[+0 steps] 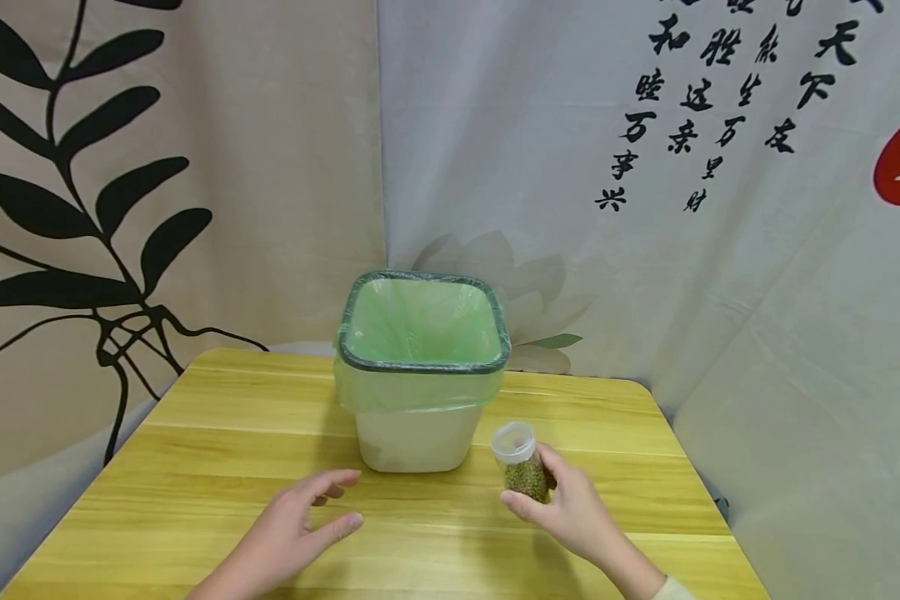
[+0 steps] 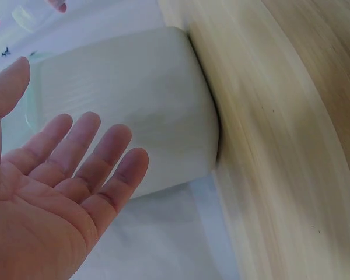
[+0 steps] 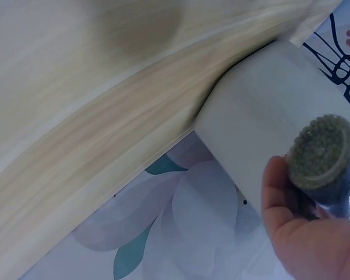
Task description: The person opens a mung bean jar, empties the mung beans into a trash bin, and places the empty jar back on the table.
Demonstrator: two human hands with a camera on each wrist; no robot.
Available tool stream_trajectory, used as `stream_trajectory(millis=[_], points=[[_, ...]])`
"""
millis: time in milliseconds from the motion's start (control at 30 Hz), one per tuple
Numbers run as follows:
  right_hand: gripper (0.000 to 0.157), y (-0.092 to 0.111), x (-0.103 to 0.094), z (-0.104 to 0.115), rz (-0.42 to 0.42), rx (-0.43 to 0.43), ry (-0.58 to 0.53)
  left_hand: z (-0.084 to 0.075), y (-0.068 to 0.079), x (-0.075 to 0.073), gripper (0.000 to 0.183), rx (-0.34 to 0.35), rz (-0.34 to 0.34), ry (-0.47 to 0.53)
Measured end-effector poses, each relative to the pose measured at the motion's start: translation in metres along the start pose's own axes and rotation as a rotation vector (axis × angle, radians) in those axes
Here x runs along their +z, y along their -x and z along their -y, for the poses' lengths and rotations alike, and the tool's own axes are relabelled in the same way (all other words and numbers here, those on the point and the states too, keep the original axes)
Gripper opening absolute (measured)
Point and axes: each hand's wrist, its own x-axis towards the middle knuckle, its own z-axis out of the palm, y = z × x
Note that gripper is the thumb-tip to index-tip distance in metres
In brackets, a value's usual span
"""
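My right hand (image 1: pixel 570 504) grips a small clear jar (image 1: pixel 515 444) with a whitish translucent top, its thumb on one side and fingers on the other. Small green beans, like mung beans (image 1: pixel 527 481), fill its lower part; the right wrist view shows them through the base of the jar (image 3: pixel 322 153). The jar is held above the table, right of a pale bin (image 1: pixel 420 437). A green plastic liner (image 1: pixel 420 387) is folded over the bin's rim. Left of the bin's front, my left hand (image 1: pixel 292 525) holds nothing, its thumb and fingers apart, palm showing in the left wrist view.
The yellow wood-grain table (image 1: pixel 225 433) has rounded far corners, and the bin stands near its back edge. Behind hangs a pale cloth backdrop (image 1: pixel 285 167) printed with dark leaves, black characters and a faint flower. Another pale cloth (image 1: pixel 817 375) hangs along the right side.
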Motion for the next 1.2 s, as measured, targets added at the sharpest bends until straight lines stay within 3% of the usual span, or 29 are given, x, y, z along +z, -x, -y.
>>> stream_trajectory(millis=[300, 467, 733, 1200], points=[[0.064, 0.002, 0.009, 0.005, 0.072, -0.033, -0.070, -0.005, 0.001, 0.001, 0.051, 0.028, -0.001, 0.002], [0.068, 0.001, 0.016, 0.008, 0.101, -0.018, -0.065, -0.009, 0.000, 0.002, 0.049, 0.045, -0.005, 0.001], [0.065, 0.000, 0.026, 0.009, 0.136, -0.069, -0.054, -0.014, -0.001, 0.003, 0.047, 0.077, -0.001, 0.006], [0.060, -0.002, 0.040, 0.014, 0.218, -0.113, -0.070, -0.029, -0.005, 0.011, 0.050, 0.201, -0.030, -0.061]])
